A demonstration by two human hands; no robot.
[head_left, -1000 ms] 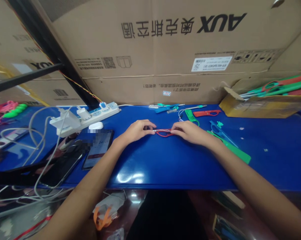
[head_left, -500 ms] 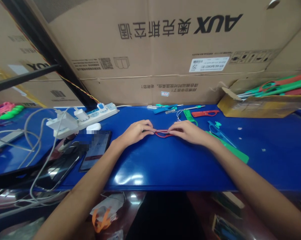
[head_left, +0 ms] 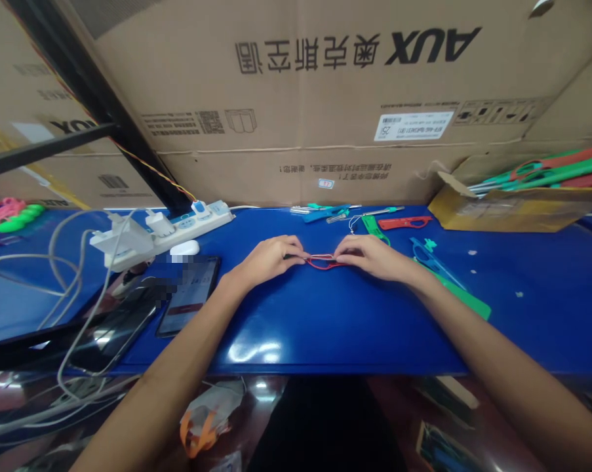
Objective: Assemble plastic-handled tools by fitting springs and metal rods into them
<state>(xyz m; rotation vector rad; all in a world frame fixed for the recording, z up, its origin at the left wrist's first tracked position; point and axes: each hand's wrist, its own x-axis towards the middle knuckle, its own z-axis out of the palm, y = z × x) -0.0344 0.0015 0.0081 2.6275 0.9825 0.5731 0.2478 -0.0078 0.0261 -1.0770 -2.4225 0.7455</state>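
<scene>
Both hands are at the middle of the glossy blue tabletop (head_left: 296,328), thumbs and fingertips drawn together in a pinch. The left hand (head_left: 271,261) grips the left end of a slim red plastic piece with an open loop (head_left: 320,267); the right hand (head_left: 372,254) grips its right end. The piece lies crosswise between them; whether it touches the surface cannot be determined. Beyond the right hand are a flat green plastic part (head_left: 373,226) and, just beside it, an orange-red plastic casing with a looped handle (head_left: 404,223). Nearer the right forearm, a narrow blue plastic part (head_left: 438,264) lies beside a broad green plastic casing (head_left: 473,303), partly hidden by the arm.
</scene>
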